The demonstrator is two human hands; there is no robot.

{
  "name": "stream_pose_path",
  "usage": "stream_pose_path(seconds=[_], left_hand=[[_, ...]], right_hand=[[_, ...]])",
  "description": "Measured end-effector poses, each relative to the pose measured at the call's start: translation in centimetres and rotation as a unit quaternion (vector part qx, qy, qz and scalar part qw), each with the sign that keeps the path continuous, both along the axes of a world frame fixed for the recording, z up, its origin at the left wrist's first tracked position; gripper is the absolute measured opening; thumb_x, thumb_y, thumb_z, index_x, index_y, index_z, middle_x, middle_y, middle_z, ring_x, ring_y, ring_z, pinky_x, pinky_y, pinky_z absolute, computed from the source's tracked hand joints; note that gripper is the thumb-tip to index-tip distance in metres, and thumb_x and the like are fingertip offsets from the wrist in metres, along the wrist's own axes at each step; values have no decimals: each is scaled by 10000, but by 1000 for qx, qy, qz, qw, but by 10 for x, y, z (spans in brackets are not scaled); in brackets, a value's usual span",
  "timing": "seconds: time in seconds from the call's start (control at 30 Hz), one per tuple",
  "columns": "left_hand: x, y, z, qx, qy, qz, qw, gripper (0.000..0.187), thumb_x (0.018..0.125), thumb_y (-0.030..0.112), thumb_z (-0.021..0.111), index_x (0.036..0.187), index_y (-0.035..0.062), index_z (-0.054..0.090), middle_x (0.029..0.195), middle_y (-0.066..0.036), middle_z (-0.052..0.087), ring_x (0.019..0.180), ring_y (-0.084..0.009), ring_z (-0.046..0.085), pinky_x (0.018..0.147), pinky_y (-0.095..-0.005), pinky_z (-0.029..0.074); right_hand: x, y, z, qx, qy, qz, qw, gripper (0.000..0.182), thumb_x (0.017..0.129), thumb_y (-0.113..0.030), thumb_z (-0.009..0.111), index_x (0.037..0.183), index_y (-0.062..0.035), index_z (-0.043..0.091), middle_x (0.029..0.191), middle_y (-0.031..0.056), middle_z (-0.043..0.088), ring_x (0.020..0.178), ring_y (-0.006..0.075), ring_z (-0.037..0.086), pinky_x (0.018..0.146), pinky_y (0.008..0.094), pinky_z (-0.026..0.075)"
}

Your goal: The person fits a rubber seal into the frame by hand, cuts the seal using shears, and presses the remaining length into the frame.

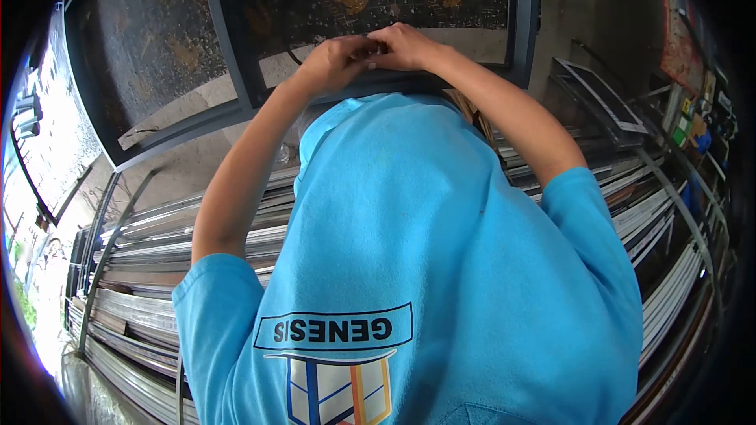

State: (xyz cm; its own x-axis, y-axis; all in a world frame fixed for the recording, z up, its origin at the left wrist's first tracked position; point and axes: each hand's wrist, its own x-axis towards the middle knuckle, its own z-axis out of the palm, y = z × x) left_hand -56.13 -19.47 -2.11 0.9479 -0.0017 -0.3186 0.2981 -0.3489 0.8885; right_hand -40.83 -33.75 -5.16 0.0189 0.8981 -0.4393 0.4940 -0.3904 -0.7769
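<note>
My left hand and my right hand meet in front of my chest, at the near edge of a dark grey metal frame. Both have their fingers curled and closed together, almost touching at the tips. Whatever lies between them is in shadow and too small to make out. Beneath and beyond the hands is a dark, speckled surface with gold-brown printed figures, seen within the frame.
Long metal profiles fill a rack on the left, and more profiles lie on the right. A small dark frame with a pale edge leans at right. Coloured items sit farther right.
</note>
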Motion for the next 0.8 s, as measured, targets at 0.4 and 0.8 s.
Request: stream_pose_path(seconds=[0.4,0.8], left_hand=[[-4,-17,-25,190,153,-75,967,225,834,261,648,993,112,701,936,-138,693,906,-329,663,802,-427,527],[7,-19,-23,223,171,-127,951,124,813,185,626,906,118,672,919,-124,689,913,-323,659,790,-429,530]], right_hand=[[-7,-30,-17,-87,48,32,995,307,885,-284,553,992,-35,696,920,223,677,899,402,640,786,452,501],[-13,-32,-17,-64,32,-12,997,302,797,-297,619,957,-57,709,926,202,688,909,377,653,815,454,506]])
